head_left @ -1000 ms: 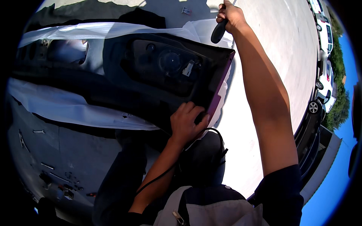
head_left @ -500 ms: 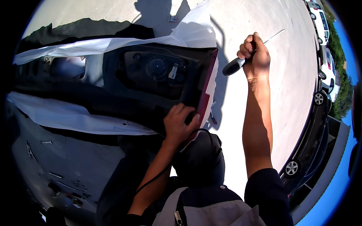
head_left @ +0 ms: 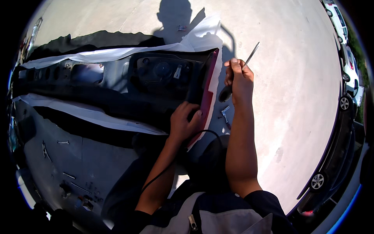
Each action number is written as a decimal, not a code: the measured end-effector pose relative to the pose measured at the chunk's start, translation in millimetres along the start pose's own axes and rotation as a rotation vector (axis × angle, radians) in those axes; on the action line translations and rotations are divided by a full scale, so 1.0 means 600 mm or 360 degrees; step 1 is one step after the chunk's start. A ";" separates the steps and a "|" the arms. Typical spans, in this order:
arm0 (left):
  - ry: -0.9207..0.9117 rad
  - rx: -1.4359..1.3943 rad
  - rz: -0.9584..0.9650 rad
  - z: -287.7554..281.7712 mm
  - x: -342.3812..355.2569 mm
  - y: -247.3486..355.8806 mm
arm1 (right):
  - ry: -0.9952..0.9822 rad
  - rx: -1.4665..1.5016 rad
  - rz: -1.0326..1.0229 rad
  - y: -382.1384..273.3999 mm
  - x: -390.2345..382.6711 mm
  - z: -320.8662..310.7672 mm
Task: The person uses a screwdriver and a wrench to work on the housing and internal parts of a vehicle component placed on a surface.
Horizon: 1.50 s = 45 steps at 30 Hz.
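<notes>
A long dark panel [head_left: 152,95] with a red edge, looking like a vehicle body part, lies across a white sheet [head_left: 202,35]. My left hand [head_left: 183,121] is at its near right corner, fingers curled and thumb by the red edge, gripping the panel there. Just beyond that edge, in the air, my right hand [head_left: 240,80] is closed around a screwdriver [head_left: 251,55]. Its dark handle points down toward the panel side and its metal shaft slants up and away. A black cord runs past my left wrist.
Wrenches [head_left: 63,142], pliers [head_left: 46,151] and small parts [head_left: 87,197] lie on the shaded ground at the left. A tool [head_left: 225,113] lies beside the panel's red end. Black material [head_left: 97,39] borders the sheet. Parked cars [head_left: 331,156] line the far right.
My right hand has come left and lower with the screwdriver, nearer the panel's red edge. The screwdriver shaft now points more steeply upward. My left hand keeps its place on the panel.
</notes>
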<state>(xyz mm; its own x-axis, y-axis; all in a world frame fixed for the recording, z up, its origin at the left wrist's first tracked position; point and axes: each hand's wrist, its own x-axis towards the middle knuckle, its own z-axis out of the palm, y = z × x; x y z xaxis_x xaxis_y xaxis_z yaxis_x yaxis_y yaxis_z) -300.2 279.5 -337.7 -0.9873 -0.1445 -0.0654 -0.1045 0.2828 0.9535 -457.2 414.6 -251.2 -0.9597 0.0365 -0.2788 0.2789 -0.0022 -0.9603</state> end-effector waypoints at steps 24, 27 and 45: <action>0.0315 -0.2288 -0.0276 -0.018 0.071 0.097 | -0.0866 -0.1153 -0.0432 -0.009 -0.083 0.038; 0.0297 -0.2266 -0.0279 -0.016 0.071 0.105 | -0.0793 -0.1164 -0.0470 -0.007 -0.085 0.042; 0.0292 -0.1741 -0.0483 -0.029 0.080 0.056 | -0.0255 -0.1053 -0.0482 0.014 -0.040 -0.006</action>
<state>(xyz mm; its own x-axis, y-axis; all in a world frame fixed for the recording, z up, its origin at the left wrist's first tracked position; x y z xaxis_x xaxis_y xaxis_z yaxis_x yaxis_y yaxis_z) -349.2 265.4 -303.4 -0.8976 -0.2268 -0.3779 -0.0871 -0.7492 0.6566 -431.8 417.0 -252.4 -0.9772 -0.2065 -0.0494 -0.0838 0.5890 -0.8038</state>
